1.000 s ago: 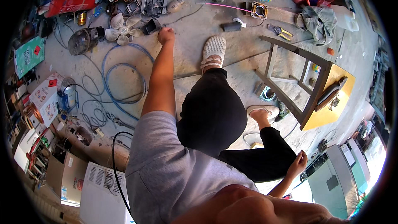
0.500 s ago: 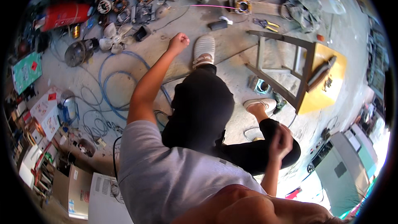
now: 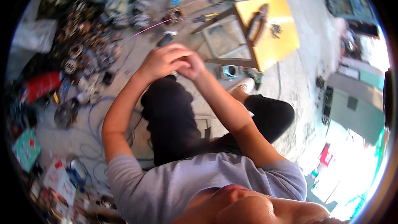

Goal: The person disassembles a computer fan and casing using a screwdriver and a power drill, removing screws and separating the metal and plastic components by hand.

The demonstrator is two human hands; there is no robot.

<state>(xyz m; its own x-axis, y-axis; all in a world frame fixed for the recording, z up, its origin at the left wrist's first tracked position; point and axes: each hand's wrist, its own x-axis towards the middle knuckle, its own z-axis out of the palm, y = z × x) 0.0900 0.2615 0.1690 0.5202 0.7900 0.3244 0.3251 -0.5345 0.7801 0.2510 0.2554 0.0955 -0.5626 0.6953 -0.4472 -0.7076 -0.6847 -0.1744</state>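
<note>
My left hand and my right hand meet above my raised knee. The left fingers curl over the right hand, and both hands are closed. Anything between the fingers is hidden and blurred. Just beyond them on the floor lies a small dark block. Farther off is a square motor part with copper windings, and a thin pink strip stretches out from it. Right of the hands stands a stool with a yellow top; a dark long-handled tool and small dark pieces rest on it.
Heaped motor parts fill the far left, beside a red cylinder. Blue hose coils on the floor to the left. Yellow-handled pliers and another square motor part lie near the stool's legs.
My right hand has swung up from beside my right knee to meet my left hand. The view has turned right, so the stool appears nearer the middle.
</note>
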